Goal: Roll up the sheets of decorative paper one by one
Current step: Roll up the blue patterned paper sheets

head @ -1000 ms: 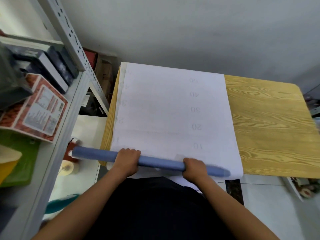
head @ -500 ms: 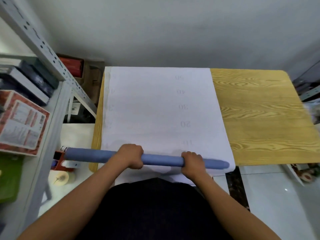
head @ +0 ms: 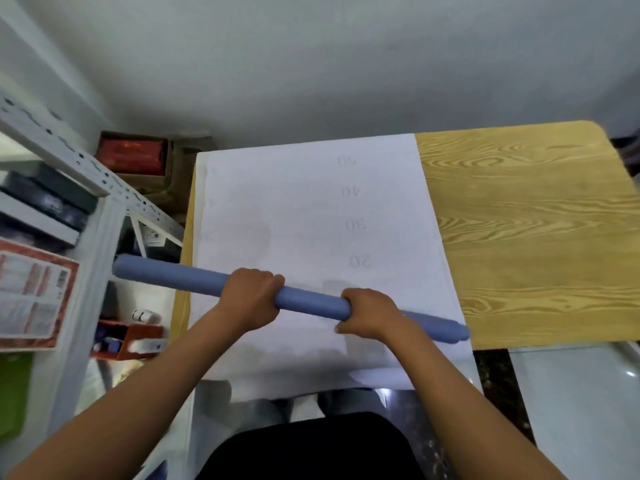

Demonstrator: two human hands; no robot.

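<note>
A matt blue paper roll point(head: 311, 301) is seen on matt white paper sheets point(head: 294, 209); the table point(head: 536, 237) is smooth grained wood; the shelf frame point(head: 86, 174) is painted metal.

The place is looking like a small stockroom or the back workroom of a shop rather than a living space. A grey slotted-angle metal shelving rack point(head: 86, 188) is standing along the left side, and boxed goods are lying stacked on its shelves, among them a red carton with printed labels point(head: 33, 294) and several dark flat boxes point(head: 45, 206). More cartons, one of them red point(head: 131, 154), are sitting on the floor in the corner against a bare pale wall point(head: 311, 64). A plain wood-grain table point(head: 536, 230) is serving as the work surface, and glossy pale floor tiles point(head: 571, 393) are showing beneath it.
</note>
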